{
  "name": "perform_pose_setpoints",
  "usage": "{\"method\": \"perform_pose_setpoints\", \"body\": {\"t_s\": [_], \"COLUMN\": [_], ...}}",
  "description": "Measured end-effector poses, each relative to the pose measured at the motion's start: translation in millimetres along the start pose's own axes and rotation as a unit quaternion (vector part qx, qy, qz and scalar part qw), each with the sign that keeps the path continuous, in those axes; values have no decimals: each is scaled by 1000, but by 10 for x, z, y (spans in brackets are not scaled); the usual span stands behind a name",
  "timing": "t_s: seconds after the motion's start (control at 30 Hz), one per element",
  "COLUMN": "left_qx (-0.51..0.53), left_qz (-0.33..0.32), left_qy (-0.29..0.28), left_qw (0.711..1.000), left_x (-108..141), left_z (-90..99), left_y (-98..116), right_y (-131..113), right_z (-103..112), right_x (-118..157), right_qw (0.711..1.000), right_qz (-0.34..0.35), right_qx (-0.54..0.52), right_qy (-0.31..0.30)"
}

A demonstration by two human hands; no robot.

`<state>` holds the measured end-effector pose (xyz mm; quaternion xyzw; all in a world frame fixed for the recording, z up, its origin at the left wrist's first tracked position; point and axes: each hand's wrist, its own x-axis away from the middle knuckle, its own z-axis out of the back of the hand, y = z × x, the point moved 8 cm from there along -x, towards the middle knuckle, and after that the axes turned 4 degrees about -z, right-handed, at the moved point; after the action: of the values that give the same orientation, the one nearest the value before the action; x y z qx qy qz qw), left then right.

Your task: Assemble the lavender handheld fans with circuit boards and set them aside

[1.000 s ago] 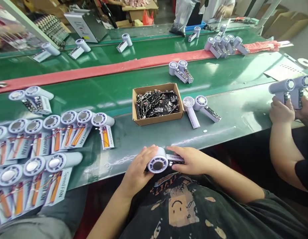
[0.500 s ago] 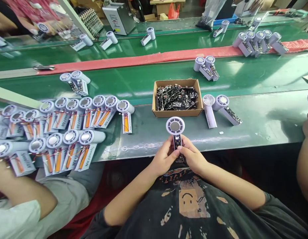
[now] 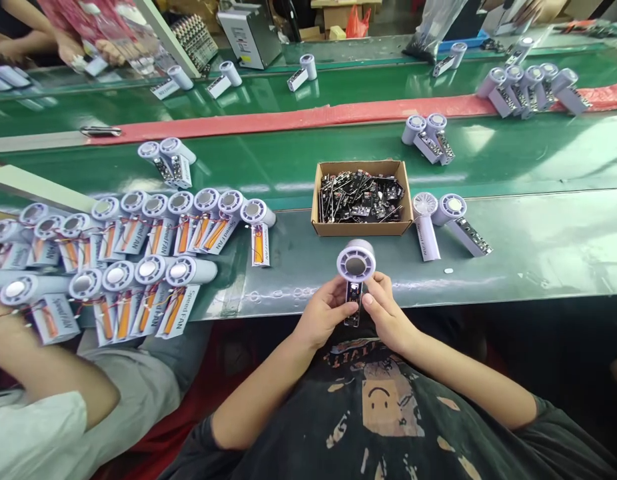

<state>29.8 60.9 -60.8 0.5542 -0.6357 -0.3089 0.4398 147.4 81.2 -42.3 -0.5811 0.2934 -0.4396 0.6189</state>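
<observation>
At the near edge, a handheld fan between two hands

Between the left hand (image 3: 318, 315) and the right hand (image 3: 391, 321), at the tabletop's (image 3: 298, 270) near edge, was the handheld fan (image 3: 356, 265). Its long axis ran near to far: round head at the far end, handle pointing back toward the dark shirt (image 3: 333, 400). A black circuit board (image 3: 354, 294) showed along the handle.

The left hand was clamped on the handle from the left, thumb across the board. The right hand was loosely closed at the other side, thumb tip beside the handle. Neither hand was clearly nearer; both met the fan below its head.

Just beyond the head sat an open cardboard box (image 3: 363, 229) of loose boards (image 3: 361, 197). Right of it lay two more fans, one with a slatted face (image 3: 426, 227), one with its board exposed (image 3: 452, 208), and a small white piece (image 3: 448, 271) near them. To the left stood a single fan with an orange strip (image 3: 258, 213), then crowded rows of similar ones (image 3: 188, 272).
</observation>
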Motion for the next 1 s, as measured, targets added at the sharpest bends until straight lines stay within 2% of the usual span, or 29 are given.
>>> {"method": "perform_pose_setpoints", "body": {"t_s": [0.07,0.13,0.23,0.3,0.37,0.4,0.43,0.5,0.57,0.67,0.77,0.83,0.93,1.0], "left_qx": [26,46,64,77,93,99,104,108,109,106,97,89,79,73], "left_qz": [22,34,37,50,68,75,80,84,85,84,85,89,95,97], "left_qy": [7,15,31,36,37,37,36,35,34,32,36,43,44,37], "left_qw": [999,998,997,995,993,992,991,990,990,990,991,991,991,992], "left_x": [19,47,92,117,128,127,122,101,75,40,13,-1,-26,-52], "left_z": [50,103,186,212,208,197,180,142,104,64,58,59,7,-77], "left_y": [-10,4,59,76,72,68,62,53,47,51,64,66,47,17], "right_y": [-29,-114,-329,-432,-399,-340,-270,-140,-42,39,104,142,131,74], "right_z": [65,237,781,1278,1776,1979,2126,2309,2421,2572,2667,2657,2423,2057], "right_x": [40,77,132,147,67,-9,-98,-242,-315,-323,-291,-236,-121,-77], "right_qw": [999,994,958,907,854,836,829,833,854,874,884,896,926,964], "right_qz": [25,76,185,208,113,42,-19,-107,-167,-225,-256,-265,-234,-162], "right_qx": [18,48,134,231,347,396,433,460,424,349,311,273,183,47], "right_qy": [18,55,172,285,371,376,352,288,250,251,237,229,233,207]}}
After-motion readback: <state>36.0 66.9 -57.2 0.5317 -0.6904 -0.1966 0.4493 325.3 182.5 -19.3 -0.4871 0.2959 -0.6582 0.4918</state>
